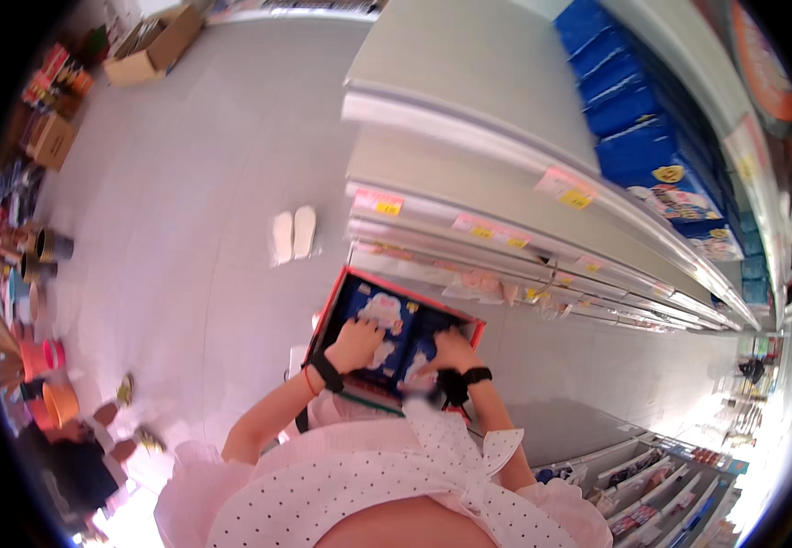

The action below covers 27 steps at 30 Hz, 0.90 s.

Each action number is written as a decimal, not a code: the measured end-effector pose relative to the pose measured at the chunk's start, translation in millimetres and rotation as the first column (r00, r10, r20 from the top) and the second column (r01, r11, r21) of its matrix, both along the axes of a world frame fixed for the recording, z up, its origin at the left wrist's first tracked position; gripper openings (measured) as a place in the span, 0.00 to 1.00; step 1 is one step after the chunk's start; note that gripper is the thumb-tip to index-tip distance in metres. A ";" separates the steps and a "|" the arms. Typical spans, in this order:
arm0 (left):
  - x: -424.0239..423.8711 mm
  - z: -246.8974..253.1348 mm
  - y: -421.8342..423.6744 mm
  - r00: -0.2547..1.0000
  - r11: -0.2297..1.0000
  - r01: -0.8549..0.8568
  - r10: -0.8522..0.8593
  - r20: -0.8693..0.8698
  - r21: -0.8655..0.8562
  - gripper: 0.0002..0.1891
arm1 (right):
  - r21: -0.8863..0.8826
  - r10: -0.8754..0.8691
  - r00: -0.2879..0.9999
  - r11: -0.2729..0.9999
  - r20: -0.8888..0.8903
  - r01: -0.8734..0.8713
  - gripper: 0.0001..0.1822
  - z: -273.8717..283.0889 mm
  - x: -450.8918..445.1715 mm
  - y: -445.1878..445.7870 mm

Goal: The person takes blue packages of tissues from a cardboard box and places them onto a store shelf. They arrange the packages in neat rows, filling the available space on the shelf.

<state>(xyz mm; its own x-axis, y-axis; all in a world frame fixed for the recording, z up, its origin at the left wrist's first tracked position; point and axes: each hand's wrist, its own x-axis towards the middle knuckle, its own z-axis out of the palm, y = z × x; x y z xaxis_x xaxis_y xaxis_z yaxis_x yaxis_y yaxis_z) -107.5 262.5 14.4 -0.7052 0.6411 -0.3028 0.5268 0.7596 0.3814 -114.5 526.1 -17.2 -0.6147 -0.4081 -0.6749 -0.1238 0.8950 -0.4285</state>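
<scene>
In front of my body is an open cardboard box (327,306) with a red rim. Dark blue printed packages fill it, with a left package (380,308) and a right package (418,359) side by side. My left hand (358,346), fingers bent, rests on top of the left package. Over the right package is my right hand (452,351), its thumb spread from the fingers, which touch the package near the box's right wall. Whether either hand grips a package cannot be made out. Black bands circle both wrists.
White shelving (471,130) with price tags rises beyond the box, holding blue packs (649,151) at right. A pair of white insoles (294,233) in clear plastic lies on the floor. Flowerpots (53,246) line the left side. Another person (70,472) is at lower left.
</scene>
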 end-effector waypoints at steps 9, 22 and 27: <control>-56.8 73.6 11.9 0.924 0.821 -0.022 -0.202 0.325 0.571 0.47 | -0.434 -0.450 0.878 0.832 -0.165 0.345 0.38 151.6 -11.2 -0.6; -119.4 260.4 -56.1 0.812 0.386 -0.571 0.130 0.570 0.725 0.36 | -0.954 -0.624 0.747 0.013 0.227 0.300 0.43 252.9 -72.9 -64.4; -119.3 275.0 -63.9 0.891 0.579 -0.448 0.231 0.390 0.681 0.36 | -0.943 -0.602 0.757 0.016 0.256 0.332 0.40 254.1 -70.6 -90.4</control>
<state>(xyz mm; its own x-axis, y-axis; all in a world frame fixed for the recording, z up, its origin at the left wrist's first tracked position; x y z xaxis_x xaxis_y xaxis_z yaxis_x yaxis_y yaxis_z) -226.8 198.6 289.4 -0.8952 0.4449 -0.0258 0.1032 0.2633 0.9592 -185.1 435.7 236.9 -0.9808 -0.1756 0.0844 -0.0379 -0.2531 -0.9667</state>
